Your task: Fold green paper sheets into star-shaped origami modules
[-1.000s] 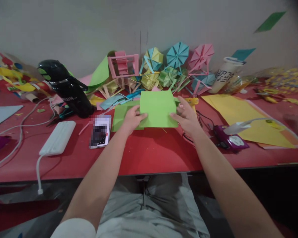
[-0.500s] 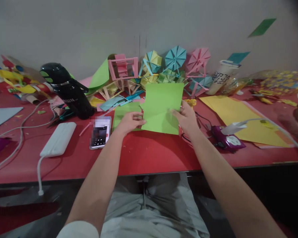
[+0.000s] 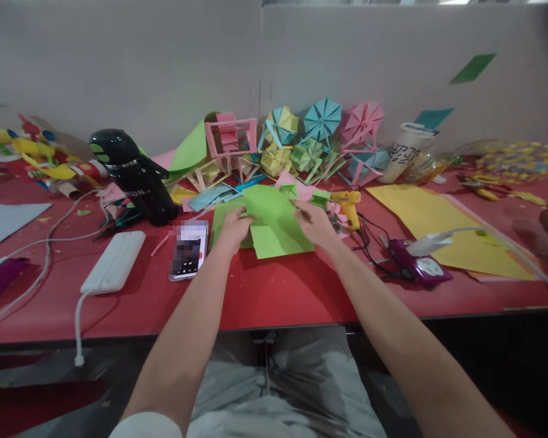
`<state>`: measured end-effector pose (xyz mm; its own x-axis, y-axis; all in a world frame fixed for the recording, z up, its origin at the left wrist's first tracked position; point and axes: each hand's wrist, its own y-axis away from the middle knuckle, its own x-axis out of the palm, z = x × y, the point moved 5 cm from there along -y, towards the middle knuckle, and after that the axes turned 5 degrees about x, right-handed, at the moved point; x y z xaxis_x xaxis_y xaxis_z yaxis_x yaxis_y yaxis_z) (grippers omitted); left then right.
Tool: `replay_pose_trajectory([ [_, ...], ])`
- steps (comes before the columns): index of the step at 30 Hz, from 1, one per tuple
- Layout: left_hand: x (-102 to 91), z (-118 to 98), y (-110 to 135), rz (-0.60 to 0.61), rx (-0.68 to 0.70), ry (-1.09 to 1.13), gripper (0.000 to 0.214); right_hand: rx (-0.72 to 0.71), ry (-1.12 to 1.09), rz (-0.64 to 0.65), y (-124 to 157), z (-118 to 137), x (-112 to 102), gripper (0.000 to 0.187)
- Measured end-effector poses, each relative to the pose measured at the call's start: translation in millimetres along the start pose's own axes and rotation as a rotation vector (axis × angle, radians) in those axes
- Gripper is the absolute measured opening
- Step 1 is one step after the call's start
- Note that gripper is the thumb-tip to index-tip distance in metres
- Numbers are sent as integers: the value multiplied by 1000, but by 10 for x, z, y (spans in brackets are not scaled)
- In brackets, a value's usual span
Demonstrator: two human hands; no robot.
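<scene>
Left along the counter's (image 3: 283, 298) front edge lie a power bank (image 3: 114, 263) and phone (image 3: 189, 250); mid-counter, left grip (image 3: 234, 228) and right grip (image 3: 315, 222), fingers curled, hold a green sheet (image 3: 278, 225) by its sides; glue gun (image 3: 349, 210) just right, paper wheels (image 3: 323, 120) crowding the back edge

Paper (image 3: 281, 226) between phone (image 3: 190, 252) and glue gun (image 3: 349, 201)

The paper (image 3: 281, 234) is plain lime green, the table (image 3: 292, 298) red — loud combo. The bottle (image 3: 139, 188) is black with a green patch and pale lettering, the cup (image 3: 399, 155) white with black lettering. Blue wheel (image 3: 323, 118), pink wheel (image 3: 363, 125), then a two-tone wheel (image 3: 283, 123) in yellow and blue. Glue gun (image 3: 349, 199) is yellow — power strip (image 3: 408, 258) purple, white face.
</scene>
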<state>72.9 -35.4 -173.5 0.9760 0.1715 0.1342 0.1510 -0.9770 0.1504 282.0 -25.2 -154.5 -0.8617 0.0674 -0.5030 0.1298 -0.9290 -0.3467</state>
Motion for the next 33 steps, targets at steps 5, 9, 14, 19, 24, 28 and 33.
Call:
replay_pose_trajectory([
  [5, 58, -41, 45, 19, -57, 138, 32, -279, 117, 196, 180, 212, 143, 41],
  [9, 1, -28, 28, -41, -43, 44, 35, -287, 236, 323, 303, 344, 182, 60],
  [14, -12, -10, -6, -56, -22, 22, 34, -311, 420, 363, 372, 414, 240, 85],
  [19, 78, -96, 71, 41, -65, 208, 38, -194, 300, 184, 278, 348, 181, 46],
  [24, 158, -143, 108, 105, -34, 336, 42, 44, -120, -40, 230, 267, 21, 29],
  [28, 223, -159, 127, 161, 79, 330, 41, 251, -607, 28, 240, 209, 62, 42],
  [33, 204, -171, 121, 133, 126, 353, 40, 436, -704, 211, 280, 193, 144, 52],
])
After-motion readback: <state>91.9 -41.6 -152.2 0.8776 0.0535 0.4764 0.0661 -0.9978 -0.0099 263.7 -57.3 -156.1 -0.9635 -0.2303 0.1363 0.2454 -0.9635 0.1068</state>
